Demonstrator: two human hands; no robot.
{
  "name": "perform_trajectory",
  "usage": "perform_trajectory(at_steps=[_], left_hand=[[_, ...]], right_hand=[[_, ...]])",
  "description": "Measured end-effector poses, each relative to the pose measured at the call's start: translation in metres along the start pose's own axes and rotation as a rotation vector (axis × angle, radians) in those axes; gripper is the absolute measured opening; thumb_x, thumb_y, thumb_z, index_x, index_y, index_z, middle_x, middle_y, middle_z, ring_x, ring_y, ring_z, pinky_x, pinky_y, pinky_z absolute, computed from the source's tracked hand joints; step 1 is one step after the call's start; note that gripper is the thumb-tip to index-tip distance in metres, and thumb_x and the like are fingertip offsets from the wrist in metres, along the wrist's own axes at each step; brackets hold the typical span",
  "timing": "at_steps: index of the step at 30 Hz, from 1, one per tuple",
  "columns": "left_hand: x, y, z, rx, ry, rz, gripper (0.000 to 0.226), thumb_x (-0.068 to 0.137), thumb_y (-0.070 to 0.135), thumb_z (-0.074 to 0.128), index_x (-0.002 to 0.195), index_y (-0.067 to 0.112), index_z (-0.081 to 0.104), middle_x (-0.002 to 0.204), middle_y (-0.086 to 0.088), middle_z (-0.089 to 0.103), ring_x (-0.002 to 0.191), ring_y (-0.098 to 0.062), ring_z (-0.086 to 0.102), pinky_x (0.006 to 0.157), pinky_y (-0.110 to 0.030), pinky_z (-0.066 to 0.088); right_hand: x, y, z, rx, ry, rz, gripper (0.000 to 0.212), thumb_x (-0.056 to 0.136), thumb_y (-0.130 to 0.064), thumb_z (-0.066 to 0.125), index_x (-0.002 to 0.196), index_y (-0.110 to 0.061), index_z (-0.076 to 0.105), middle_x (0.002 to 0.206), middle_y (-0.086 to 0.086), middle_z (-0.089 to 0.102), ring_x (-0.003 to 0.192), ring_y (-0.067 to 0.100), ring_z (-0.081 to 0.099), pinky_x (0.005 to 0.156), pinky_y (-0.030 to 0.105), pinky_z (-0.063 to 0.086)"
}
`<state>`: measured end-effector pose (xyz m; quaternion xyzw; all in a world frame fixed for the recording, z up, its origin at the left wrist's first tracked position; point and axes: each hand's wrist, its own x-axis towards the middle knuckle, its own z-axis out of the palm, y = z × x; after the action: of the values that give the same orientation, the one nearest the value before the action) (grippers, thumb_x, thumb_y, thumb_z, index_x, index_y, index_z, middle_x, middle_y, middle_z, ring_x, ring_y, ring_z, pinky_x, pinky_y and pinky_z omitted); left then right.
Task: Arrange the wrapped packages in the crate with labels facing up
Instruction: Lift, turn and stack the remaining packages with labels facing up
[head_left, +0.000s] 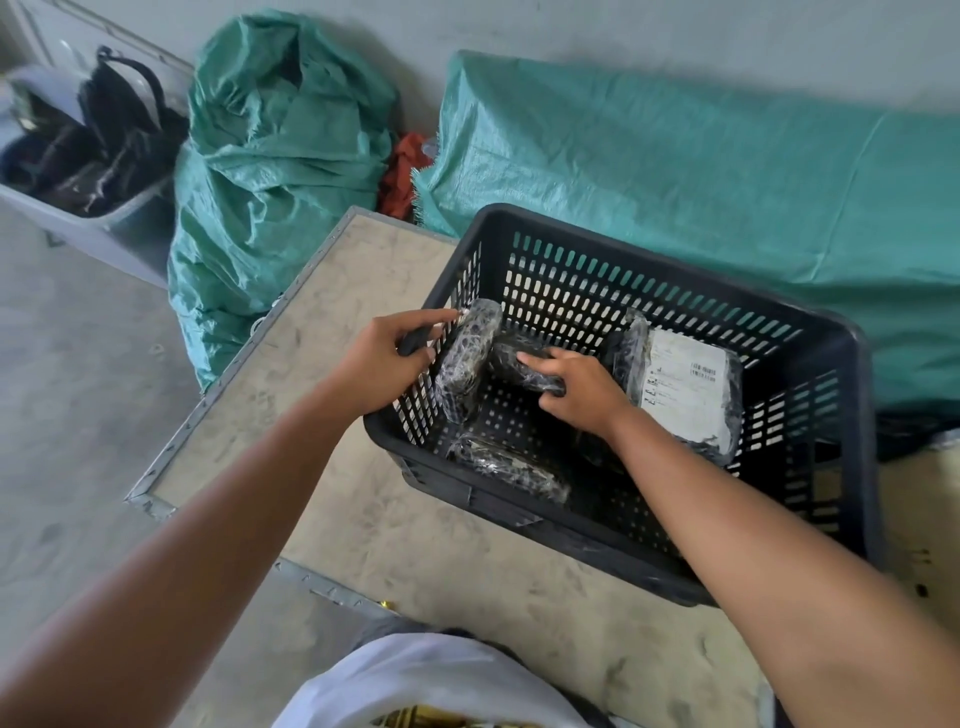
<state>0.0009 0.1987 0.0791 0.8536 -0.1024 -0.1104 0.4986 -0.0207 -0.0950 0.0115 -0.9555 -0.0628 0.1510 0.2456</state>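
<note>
Mid-arranging: right hand (576, 389) fingers curled around small package (524, 366) in crate (810, 332); left hand (387, 358) fingers clamp crate wall. Next, likely: turn package label-up, beside labelled package (685, 384).

A single head-worn camera looks forward and steeply down from close above a black crate (670, 566) on a table (322, 374), with floor and wall at the frame's edges.
</note>
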Motion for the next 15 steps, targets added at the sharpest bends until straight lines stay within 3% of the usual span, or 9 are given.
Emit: perform_trajectory(at_steps=[2,4,5,8,10,12,13,14,15], left_hand=[[0.0,0.001,0.001,-0.016,-0.001,0.003,0.057,0.095,0.0,0.062,0.129,0.045,0.066,0.12,0.005,0.072,0.103,0.0,0.068,0.073,-0.024,0.056],[0.0,0.002,0.001,-0.019,-0.004,0.0,0.056,0.095,0.0,0.062,0.128,0.045,0.066,0.12,0.005,0.073,0.106,0.003,0.066,0.073,-0.014,0.053],[0.0,0.002,0.001,-0.02,-0.003,-0.004,0.057,0.095,0.0,0.062,0.127,0.046,0.066,0.12,0.005,0.073,0.104,0.0,0.067,0.072,-0.016,0.054],[0.0,0.003,0.002,-0.013,0.009,-0.008,0.056,0.095,0.001,0.062,0.125,0.048,0.066,0.119,0.006,0.072,0.1,-0.009,0.07,0.081,-0.031,0.059],[0.001,0.004,0.001,0.032,0.006,-0.002,0.055,0.095,0.003,0.063,0.126,0.049,0.065,0.115,0.005,0.073,0.089,-0.021,0.072,0.075,-0.036,0.06],[0.001,0.009,-0.003,0.137,-0.015,0.017,0.056,0.094,0.008,0.064,0.123,0.056,0.062,0.101,-0.004,0.074,0.06,-0.013,0.064,0.056,-0.027,0.053],[0.001,0.011,-0.005,0.192,-0.03,0.021,0.055,0.094,0.011,0.066,0.121,0.059,0.061,0.099,-0.011,0.075,0.058,-0.007,0.061,0.054,-0.022,0.049],[0.002,0.014,-0.005,0.248,-0.025,0.023,0.053,0.093,0.014,0.068,0.123,0.058,0.061,0.109,-0.016,0.073,0.074,-0.005,0.068,0.064,-0.019,0.05],[0.004,0.018,-0.004,0.315,0.008,0.026,0.05,0.092,0.017,0.07,0.128,0.051,0.062,0.131,-0.019,0.065,0.108,-0.014,0.068,0.085,-0.025,0.052]], right_hand=[[-0.002,-0.002,-0.006,0.06,0.041,-0.012,0.065,0.091,-0.016,0.067,0.148,-0.044,0.05,0.151,0.017,0.051,0.104,0.035,0.07,0.094,0.029,0.047],[-0.005,-0.006,-0.015,0.159,0.112,0.005,0.055,0.092,-0.019,0.067,0.142,-0.041,0.058,0.14,0.007,0.063,0.078,0.007,0.066,0.083,0.03,0.054],[-0.007,-0.008,-0.02,0.21,0.144,0.021,0.052,0.092,-0.019,0.067,0.139,-0.041,0.061,0.142,0.004,0.063,0.066,0.002,0.061,0.076,0.031,0.056],[-0.022,-0.009,-0.035,0.336,0.185,0.031,0.049,0.094,-0.018,0.064,0.132,-0.05,0.064,0.141,-0.003,0.064,0.04,0.01,0.041,0.042,0.02,0.043],[-0.035,-0.012,-0.045,0.386,0.211,0.026,0.048,0.095,-0.02,0.062,0.13,-0.053,0.065,0.137,-0.003,0.067,0.039,0.012,0.033,0.038,0.018,0.036],[-0.05,-0.017,-0.058,0.431,0.234,0.008,0.048,0.095,-0.019,0.06,0.128,-0.054,0.066,0.134,-0.005,0.069,0.037,0.009,0.032,0.038,0.018,0.035],[-0.057,-0.02,-0.065,0.449,0.246,-0.005,0.049,0.095,-0.018,0.06,0.126,-0.055,0.067,0.133,-0.007,0.069,0.036,0.007,0.033,0.039,0.016,0.036],[-0.064,-0.023,-0.073,0.467,0.259,-0.016,0.05,0.095,-0.016,0.06,0.124,-0.056,0.067,0.134,-0.011,0.068,0.036,0.007,0.034,0.04,0.016,0.037],[-0.071,-0.024,-0.082,0.487,0.272,-0.02,0.052,0.096,-0.015,0.06,0.121,-0.059,0.068,0.134,-0.017,0.066,0.037,0.007,0.034,0.04,0.017,0.038]])
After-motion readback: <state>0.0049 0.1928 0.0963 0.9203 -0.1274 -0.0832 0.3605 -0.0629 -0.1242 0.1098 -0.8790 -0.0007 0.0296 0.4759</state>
